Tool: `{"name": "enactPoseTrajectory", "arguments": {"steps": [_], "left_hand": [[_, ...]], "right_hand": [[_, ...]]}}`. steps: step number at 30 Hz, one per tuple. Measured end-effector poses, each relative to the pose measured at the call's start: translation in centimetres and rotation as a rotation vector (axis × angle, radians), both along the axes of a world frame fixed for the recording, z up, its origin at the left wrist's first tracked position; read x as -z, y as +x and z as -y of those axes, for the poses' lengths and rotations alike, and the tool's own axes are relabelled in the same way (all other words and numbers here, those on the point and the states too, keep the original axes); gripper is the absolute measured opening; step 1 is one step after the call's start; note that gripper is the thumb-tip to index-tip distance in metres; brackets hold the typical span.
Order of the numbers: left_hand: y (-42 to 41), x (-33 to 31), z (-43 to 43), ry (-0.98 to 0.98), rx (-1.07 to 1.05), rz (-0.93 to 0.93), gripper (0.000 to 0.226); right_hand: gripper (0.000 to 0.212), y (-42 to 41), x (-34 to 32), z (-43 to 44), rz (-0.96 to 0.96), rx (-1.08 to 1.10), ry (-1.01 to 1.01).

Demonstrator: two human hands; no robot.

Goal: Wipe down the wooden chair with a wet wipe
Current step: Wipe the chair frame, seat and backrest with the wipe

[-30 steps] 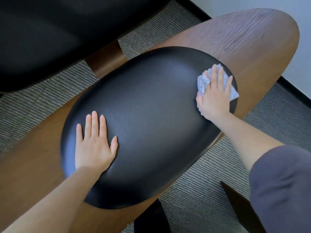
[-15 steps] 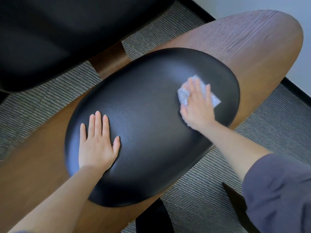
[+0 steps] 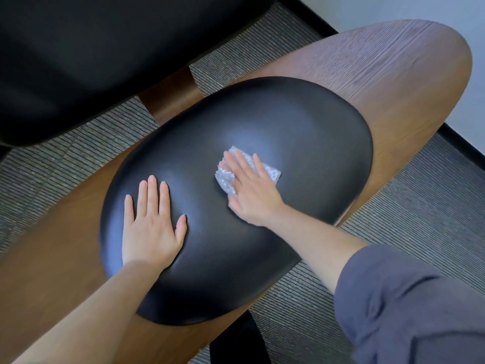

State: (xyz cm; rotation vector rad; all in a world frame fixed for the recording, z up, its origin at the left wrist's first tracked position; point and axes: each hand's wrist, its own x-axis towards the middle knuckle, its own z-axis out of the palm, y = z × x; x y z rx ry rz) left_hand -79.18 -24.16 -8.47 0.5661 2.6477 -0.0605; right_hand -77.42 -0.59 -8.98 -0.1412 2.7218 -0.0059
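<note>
Wet wipe (image 3: 226,177): lying crumpled near the middle of the black seat cushion (image 3: 288,122) on the wooden chair (image 3: 380,88). Pressing it down with right hand (image 3: 252,191), fingers straight; resting left hand (image 3: 152,228) flat nearby, holding nothing.

Your left hand (image 3: 152,227) is lying on the seat cushion (image 3: 275,119), left of its middle; your right hand (image 3: 253,197) is lying on the wet wipe (image 3: 225,177) at the cushion's middle; the wooden chair (image 3: 380,74) is lying beneath the cushion.
</note>
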Motion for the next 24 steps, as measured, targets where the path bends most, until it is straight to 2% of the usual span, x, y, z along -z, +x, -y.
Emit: {"name": "enactPoseTrajectory", "arguments": {"steps": [6,9,11,14,17,19,22,24], "left_hand": [[-0.1,0.2,0.2,-0.007,0.003,0.004,0.077],[0.0,0.1,-0.1,-0.013,0.007,0.011,0.077],[-0.2,0.1,0.0,-0.016,0.003,0.016,0.077],[-0.2,0.2,0.2,-0.014,0.003,0.017,0.076],[-0.2,0.3,0.1,-0.005,0.004,0.021,0.076],[-0.4,0.3,0.2,0.0,-0.003,0.021,0.076],[-0.3,0.2,0.3,0.01,-0.002,0.028,0.075],[-0.1,0.1,0.3,0.018,-0.009,0.033,0.076]], "right_hand": [[0.074,-3.0,-0.6,-7.7,-0.067,0.359,0.322],[0.072,-3.5,-0.1,-4.6,-0.086,0.477,0.282],[0.073,-3.1,0.4,0.0,-0.063,0.332,0.141],[0.069,-2.0,0.9,5.1,0.031,-0.026,-0.071],[0.069,-3.3,1.5,3.5,0.044,-0.215,-0.093],[0.072,-5.5,1.7,1.0,0.02,-0.081,-0.013],[0.069,-8.5,1.9,-2.4,-0.012,0.237,0.227],[0.069,-9.6,2.1,-2.3,-0.044,0.368,0.272]]}}
